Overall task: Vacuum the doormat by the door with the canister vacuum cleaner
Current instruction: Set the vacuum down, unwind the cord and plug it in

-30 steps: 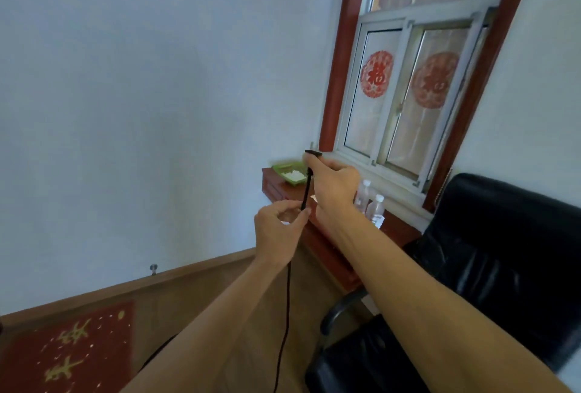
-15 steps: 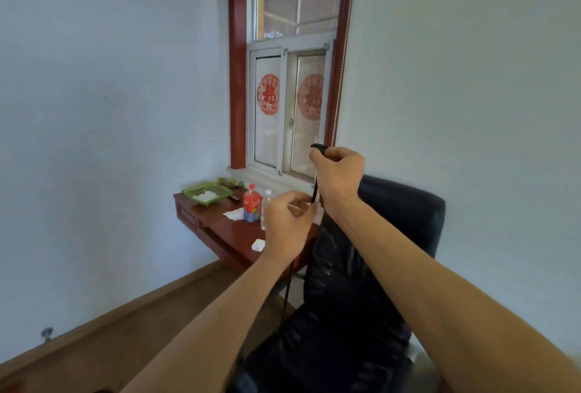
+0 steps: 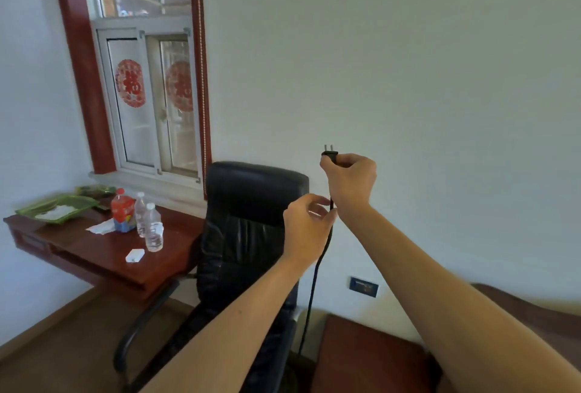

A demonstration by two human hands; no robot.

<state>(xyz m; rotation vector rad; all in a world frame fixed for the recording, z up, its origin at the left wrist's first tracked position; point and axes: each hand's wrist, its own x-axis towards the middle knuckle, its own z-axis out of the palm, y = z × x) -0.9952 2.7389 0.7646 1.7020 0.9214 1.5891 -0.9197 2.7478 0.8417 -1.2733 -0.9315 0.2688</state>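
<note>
My right hand (image 3: 352, 182) grips a black two-pin plug (image 3: 329, 153), held up in front of the white wall with its prongs pointing up. The black power cord (image 3: 314, 279) hangs down from the plug. My left hand (image 3: 306, 226) pinches that cord just below my right wrist. A dark wall socket (image 3: 363, 286) sits low on the wall, below and to the right of the plug. The vacuum cleaner and the doormat are out of view.
A black office chair (image 3: 248, 235) stands directly ahead, below my left arm. Left of it, a red-brown desk (image 3: 94, 257) under the window (image 3: 147, 103) holds bottles and a green tray. A brown piece of furniture (image 3: 361, 355) fills the lower right.
My view has swung right, from the doormat and desk corner to the chair and the wall with the socket. Both hands have kept hold of the plug and cord.
</note>
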